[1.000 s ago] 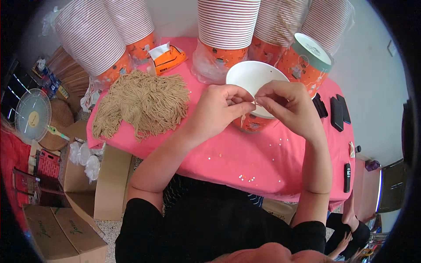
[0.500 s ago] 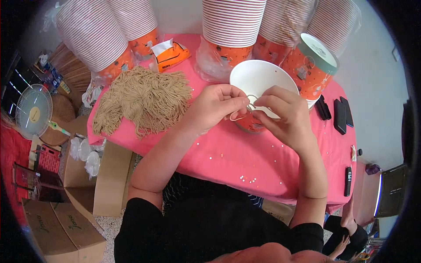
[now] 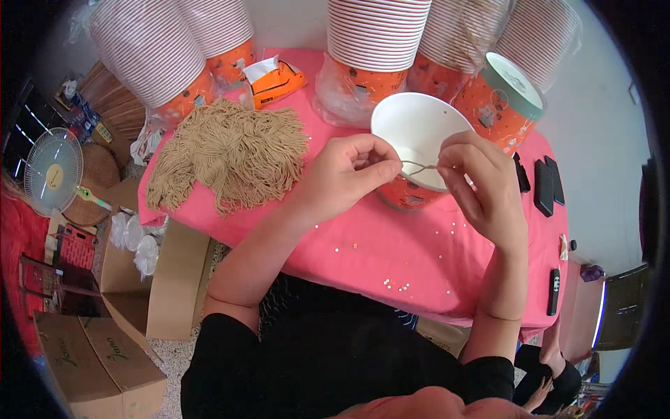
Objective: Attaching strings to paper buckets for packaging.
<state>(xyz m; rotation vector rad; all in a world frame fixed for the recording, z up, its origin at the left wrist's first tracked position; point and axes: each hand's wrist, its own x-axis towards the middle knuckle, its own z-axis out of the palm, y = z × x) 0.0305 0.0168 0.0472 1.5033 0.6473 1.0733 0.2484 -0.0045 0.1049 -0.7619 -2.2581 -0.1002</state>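
Observation:
A short tan cord point(image 3: 417, 167) stretches between my two hands, with a small loop or crossing at its middle. My left hand point(image 3: 351, 171) pinches one end between thumb and forefinger. In a pinch, my right hand point(image 3: 481, 178) has the other end. Right behind and below the cord stands a paper bucket point(image 3: 405, 192), white inside and orange printed outside, its open mouth tilted toward me. To the left of my left hand lies a heap of tan cords point(image 3: 227, 157) on the pink tablecloth point(image 3: 335, 262).
Several tall stacks of paper buckets point(image 3: 377, 35) line the back. An upside-down orange bucket with a green rim point(image 3: 499, 105) stands at the right. Behind the cords sits an orange tissue pack point(image 3: 276, 84). Dark cases point(image 3: 544, 188) lie by the right edge; cardboard boxes point(image 3: 105, 356) stand lower left.
My hands have drawn apart, the right one moving right, and the cord now spans the gap between them. The bucket behind shows more of its inside.

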